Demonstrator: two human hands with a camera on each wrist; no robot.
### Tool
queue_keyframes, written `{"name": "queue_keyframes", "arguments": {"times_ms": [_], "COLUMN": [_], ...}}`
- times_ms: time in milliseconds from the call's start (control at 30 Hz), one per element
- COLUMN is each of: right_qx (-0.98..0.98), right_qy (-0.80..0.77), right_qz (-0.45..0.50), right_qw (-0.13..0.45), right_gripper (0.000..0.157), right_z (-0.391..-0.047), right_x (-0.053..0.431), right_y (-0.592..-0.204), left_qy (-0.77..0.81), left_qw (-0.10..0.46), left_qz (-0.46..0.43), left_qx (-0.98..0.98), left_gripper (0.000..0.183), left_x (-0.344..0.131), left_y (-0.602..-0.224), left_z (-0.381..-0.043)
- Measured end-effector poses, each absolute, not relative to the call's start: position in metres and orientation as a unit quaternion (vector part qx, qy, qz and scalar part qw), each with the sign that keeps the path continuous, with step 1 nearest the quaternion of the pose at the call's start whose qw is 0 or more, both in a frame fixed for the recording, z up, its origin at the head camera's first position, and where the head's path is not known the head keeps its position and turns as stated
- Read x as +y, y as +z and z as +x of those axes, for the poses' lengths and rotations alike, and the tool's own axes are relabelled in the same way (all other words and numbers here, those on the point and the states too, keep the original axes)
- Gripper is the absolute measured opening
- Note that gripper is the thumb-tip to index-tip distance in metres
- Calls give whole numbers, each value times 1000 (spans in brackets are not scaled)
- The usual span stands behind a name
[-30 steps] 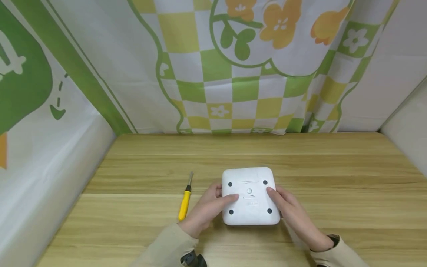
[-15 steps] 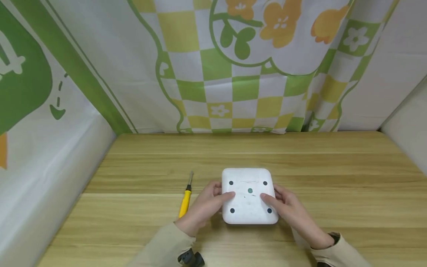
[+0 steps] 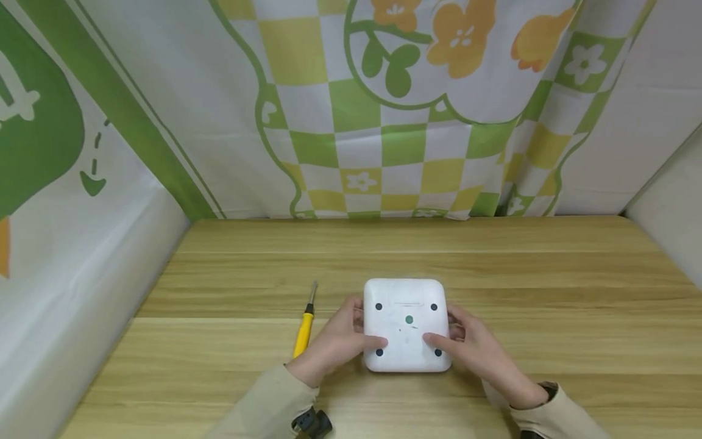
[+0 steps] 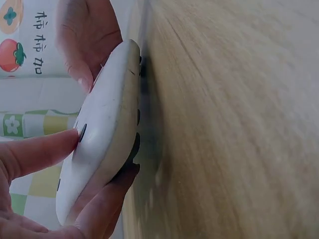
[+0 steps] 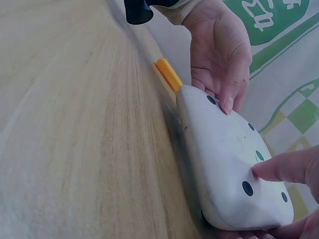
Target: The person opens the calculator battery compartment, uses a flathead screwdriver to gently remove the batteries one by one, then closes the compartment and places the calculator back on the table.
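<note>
White square device [image 3: 407, 341], dotted face up, over the tabletop [image 3: 548, 274]; left hand [image 3: 339, 338] and right hand [image 3: 482, 350] grip opposite sides, presumably for steadiness. Yellow-handled screwdriver [image 3: 304, 332], lying beside the left hand, probably for easy reach.

Device casing [image 3: 407, 338]: smooth, scuffed plastic. Screwdriver [image 3: 306, 319], nine o'clock: plastic handle [image 3: 302, 336], metal shaft [image 3: 313, 294]. Tabletop [image 3: 219, 341] shows satin wood grain. Curtain [image 3: 403, 146], twelve o'clock: matt cloth.
</note>
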State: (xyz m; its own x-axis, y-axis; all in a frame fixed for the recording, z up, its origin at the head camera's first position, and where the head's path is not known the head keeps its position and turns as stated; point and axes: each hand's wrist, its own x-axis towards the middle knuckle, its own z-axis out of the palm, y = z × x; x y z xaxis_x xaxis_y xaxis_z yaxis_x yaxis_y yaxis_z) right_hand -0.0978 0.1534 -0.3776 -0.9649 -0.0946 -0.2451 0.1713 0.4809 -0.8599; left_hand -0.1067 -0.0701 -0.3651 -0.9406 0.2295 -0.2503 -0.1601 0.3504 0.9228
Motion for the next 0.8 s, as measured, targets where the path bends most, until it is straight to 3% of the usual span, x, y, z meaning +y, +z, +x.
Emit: {"name": "queue_keyframes", "arguments": {"times_ms": [400, 800], "right_qx": [883, 900], "right_qy": [-458, -430], "right_qz": [-10, -41], "right_qw": [104, 56], "right_gripper": [73, 57], "right_z": [-99, -98], "right_x": [155, 157], "right_y": [-381, -379], "left_qy": [514, 448], "left_qw": [160, 134], "left_qz": [36, 54], "left_qx": [842, 882], "left_gripper": [58, 57], "left_x": [-71, -69], "left_y": [-368, -363], "left_z": [-107, -106]}}
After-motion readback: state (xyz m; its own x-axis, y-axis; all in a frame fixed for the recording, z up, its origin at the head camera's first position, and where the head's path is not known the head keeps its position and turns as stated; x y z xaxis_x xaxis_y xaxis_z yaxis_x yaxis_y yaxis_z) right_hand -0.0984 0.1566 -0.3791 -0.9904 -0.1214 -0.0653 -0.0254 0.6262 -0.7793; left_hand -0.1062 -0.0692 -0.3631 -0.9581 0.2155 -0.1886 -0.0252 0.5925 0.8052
